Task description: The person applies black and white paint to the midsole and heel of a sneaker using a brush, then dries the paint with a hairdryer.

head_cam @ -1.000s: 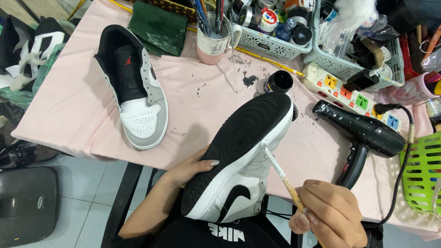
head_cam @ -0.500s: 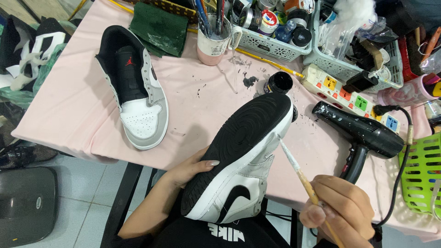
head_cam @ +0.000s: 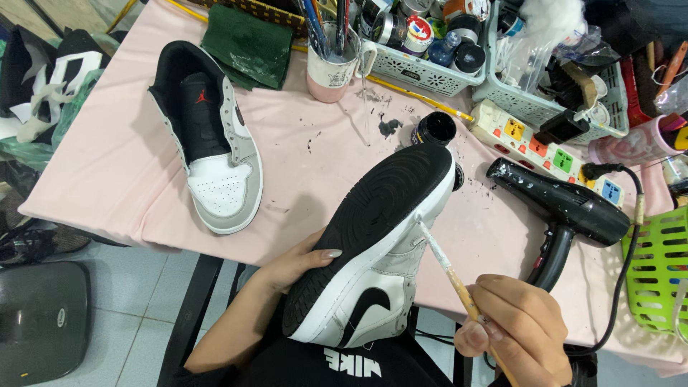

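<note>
Seen from above: a tabletop point(head_cam: 315, 179) under a pale pink cloth, flecked and smeared with black paint toward its far middle. Held sole-up over the near edge, a black-soled white sneaker point(head_cam: 373, 251), toe pointing away toward a small open pot of black paint point(head_cam: 435, 129). Left hand point(head_cam: 301, 261) cupped against the sole's near side, thumb lying on the black rubber. Right hand point(head_cam: 519, 330) closed around a thin wooden-handled paintbrush point(head_cam: 451, 272), bristle tip touching the white midsole edge just under the sole. Hands apart, one on each side of the shoe. Lying flat on the cloth to the left, the matching sneaker point(head_cam: 211, 140) in grey, white and black, opening upward. Beyond it, a folded dark green cloth point(head_cam: 251, 43). Near the far edge, a pink-and-white mug point(head_cam: 331, 72) stuffed with brushes, and beside it pale plastic baskets point(head_cam: 423, 68) crowded with paint jars and bottles. To the right, a white power strip point(head_cam: 552, 154) with coloured sockets, a paint-spattered black hair dryer point(head_cam: 566, 208) lying on its side with cord trailing off the edge, and a lime green basket point(head_cam: 659, 272) at the far right. Below the tabletop on the left, a grey tiled floor point(head_cam: 136, 315), a dark rounded object point(head_cam: 43, 322) resting on it, and a heap of black-and-white shoe parts at the upper left.
</note>
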